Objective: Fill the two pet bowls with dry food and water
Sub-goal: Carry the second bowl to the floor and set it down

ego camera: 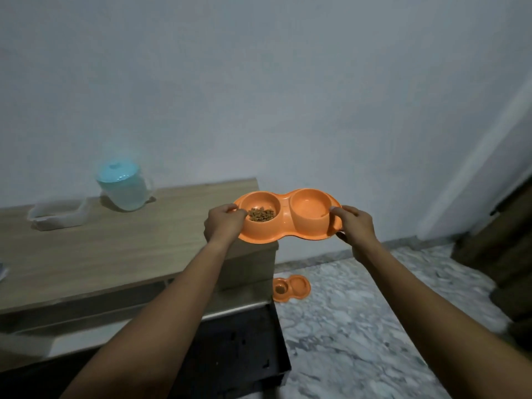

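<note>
An orange double pet bowl is held in the air past the right end of the wooden table. My left hand grips its left rim and my right hand grips its right rim. Brown dry food lies in the left cup. The right cup looks glossy; whether it holds water I cannot tell. A second orange double bowl stands on the floor below, with kibble in its left cup.
A pale jug with a teal lid stands at the back of the wooden table, next to a white container. A dark open box sits under the table's right end. Marbled floor extends right; a brown door is at far right.
</note>
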`<state>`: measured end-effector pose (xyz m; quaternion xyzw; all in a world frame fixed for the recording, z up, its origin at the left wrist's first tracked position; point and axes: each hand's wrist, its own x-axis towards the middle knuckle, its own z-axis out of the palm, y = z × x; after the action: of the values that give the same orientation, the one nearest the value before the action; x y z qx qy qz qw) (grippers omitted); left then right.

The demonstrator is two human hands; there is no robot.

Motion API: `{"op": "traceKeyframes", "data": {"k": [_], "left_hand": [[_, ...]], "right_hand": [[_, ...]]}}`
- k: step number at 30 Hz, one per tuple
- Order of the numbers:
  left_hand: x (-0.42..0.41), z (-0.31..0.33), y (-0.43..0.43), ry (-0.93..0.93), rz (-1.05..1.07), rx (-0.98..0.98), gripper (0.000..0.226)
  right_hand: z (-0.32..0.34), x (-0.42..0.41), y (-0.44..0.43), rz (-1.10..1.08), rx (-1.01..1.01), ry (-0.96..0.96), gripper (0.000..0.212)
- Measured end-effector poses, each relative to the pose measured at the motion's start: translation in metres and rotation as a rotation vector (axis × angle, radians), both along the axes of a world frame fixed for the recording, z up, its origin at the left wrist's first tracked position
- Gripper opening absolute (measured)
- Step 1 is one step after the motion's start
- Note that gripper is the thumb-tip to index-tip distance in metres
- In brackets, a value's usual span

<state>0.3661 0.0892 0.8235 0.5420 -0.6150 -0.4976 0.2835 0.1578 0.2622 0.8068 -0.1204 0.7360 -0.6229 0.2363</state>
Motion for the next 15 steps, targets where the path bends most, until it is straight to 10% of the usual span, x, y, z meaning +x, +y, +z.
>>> {"op": "traceKeyframes", "data": {"k": [15], "left_hand": [[-0.267,-0.106,0.046,-0.074,-0.262,0.086,0.050]], "right_hand": [[-0.083,-0.238,0.080,-0.199,0.162,-0.061,0.056]]}}
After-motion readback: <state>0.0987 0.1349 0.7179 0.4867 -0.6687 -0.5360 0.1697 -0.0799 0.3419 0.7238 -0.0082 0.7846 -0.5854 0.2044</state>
